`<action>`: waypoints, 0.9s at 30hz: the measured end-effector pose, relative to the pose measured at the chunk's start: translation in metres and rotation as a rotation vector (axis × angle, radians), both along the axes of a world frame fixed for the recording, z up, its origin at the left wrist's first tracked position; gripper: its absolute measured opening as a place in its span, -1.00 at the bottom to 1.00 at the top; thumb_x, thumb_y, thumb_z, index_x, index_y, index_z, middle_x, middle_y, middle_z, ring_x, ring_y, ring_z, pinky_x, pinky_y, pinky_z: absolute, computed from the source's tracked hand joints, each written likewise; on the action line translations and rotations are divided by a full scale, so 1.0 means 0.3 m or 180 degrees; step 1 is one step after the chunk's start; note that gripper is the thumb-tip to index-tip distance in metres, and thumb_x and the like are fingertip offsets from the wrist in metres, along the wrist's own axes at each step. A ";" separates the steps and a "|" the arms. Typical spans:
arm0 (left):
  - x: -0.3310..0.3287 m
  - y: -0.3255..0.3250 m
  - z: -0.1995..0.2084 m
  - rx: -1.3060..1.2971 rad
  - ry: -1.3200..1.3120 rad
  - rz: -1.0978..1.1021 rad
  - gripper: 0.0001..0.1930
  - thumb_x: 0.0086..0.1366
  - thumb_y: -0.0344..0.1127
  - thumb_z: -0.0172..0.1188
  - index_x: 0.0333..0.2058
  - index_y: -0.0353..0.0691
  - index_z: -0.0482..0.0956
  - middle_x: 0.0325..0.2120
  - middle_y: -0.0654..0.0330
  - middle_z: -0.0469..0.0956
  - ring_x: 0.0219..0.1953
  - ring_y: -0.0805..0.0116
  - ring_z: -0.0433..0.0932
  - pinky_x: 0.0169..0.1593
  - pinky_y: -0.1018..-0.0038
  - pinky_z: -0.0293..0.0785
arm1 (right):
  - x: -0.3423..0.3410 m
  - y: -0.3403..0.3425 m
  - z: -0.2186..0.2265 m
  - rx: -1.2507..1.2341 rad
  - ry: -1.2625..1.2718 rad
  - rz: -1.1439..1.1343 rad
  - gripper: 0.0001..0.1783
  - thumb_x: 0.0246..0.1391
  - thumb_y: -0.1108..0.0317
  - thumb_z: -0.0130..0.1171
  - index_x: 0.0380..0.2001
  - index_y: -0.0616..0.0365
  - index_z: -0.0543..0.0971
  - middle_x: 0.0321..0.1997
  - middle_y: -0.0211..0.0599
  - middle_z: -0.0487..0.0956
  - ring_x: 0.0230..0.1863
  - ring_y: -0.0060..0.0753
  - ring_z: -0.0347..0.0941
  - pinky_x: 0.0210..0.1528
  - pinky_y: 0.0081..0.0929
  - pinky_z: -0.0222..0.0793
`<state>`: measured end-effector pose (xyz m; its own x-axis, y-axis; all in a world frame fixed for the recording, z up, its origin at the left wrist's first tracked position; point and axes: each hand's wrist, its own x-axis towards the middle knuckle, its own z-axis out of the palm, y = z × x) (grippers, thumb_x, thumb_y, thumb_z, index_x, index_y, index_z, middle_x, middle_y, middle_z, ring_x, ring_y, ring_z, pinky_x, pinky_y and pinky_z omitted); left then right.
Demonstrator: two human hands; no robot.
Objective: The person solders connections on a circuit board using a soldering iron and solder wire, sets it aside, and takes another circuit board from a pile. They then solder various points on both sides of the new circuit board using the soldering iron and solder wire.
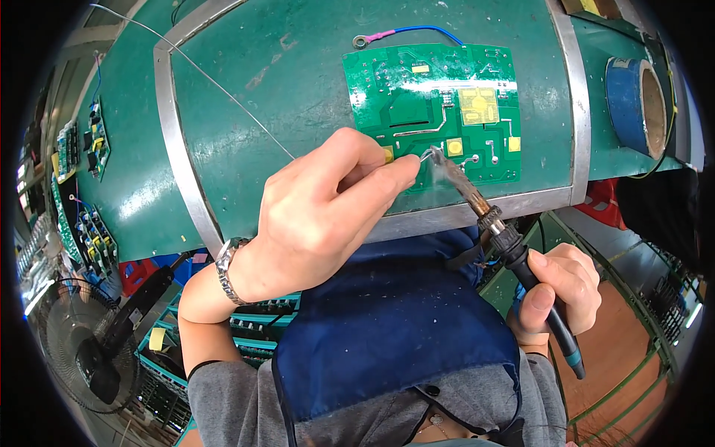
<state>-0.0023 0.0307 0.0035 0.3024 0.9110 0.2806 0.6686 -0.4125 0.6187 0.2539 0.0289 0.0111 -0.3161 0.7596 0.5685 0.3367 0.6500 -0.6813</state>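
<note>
1. While a navy apron [402,320] is covering the person's front, I'm seeing both hands working just past it.
2. Right hand [566,290]: fingers are curling round the black handle of a soldering iron [510,246], thumb pressing along it. Iron is slanting up-left.
3. Left hand [320,201]: thumb and forefinger are pressing together, pinching a thin solder wire [227,93]. Its short end is poking out toward the iron's tip; can't tell if they're touching.
4. Green circuit board [406,104] is lying on the bench beyond the hands, near edge by the metal frame [179,141]. Iron tip is sitting over its near part, beside a round yellow patch.
5. Blue lead [424,28] with a ring terminal is trailing off the board's far edge.
6. Farther out: blue roll [625,104] is standing to the right; populated boards [93,231] are lining the left; a fan [82,328] is standing lower left.
</note>
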 end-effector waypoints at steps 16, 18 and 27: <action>-0.023 -0.016 0.010 -0.0068 0.0148 -0.0034 -0.72 -0.06 -0.59 0.37 -0.29 -0.31 0.64 -0.51 0.19 0.43 -0.56 0.40 0.45 -0.52 0.52 0.34 | -0.008 0.002 -0.007 -0.0027 0.0070 0.0318 -0.78 0.00 0.37 0.20 -0.40 0.36 0.60 -0.74 -0.36 0.49 -0.80 -0.52 0.35 -0.78 -0.68 0.19; -0.030 -0.018 0.006 0.0104 0.0219 -0.0062 -0.72 -0.06 -0.59 0.37 -0.29 -0.29 0.65 -0.50 0.20 0.42 -0.57 0.41 0.44 -0.53 0.53 0.33 | -0.007 0.003 0.002 -0.0037 0.0066 0.0341 -0.79 0.00 0.37 0.20 -0.40 0.36 0.60 -0.74 -0.36 0.49 -0.80 -0.53 0.35 -0.78 -0.69 0.19; -0.044 -0.037 0.067 -0.0349 0.0174 0.0215 -0.72 -0.07 -0.56 0.37 -0.30 -0.23 0.65 -0.56 0.22 0.36 -0.54 0.44 0.42 -0.52 0.54 0.31 | -0.027 0.006 0.022 0.0141 -0.0215 0.0469 -0.80 -0.06 0.37 0.23 -0.40 0.32 0.61 -0.69 -0.37 0.51 -0.76 -0.57 0.38 -0.78 -0.72 0.18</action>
<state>-0.0155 0.0197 0.0237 0.2515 0.9540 0.1629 0.7264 -0.2973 0.6196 0.2459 0.0308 0.0177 -0.4609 0.6768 0.5741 0.2796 0.7247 -0.6298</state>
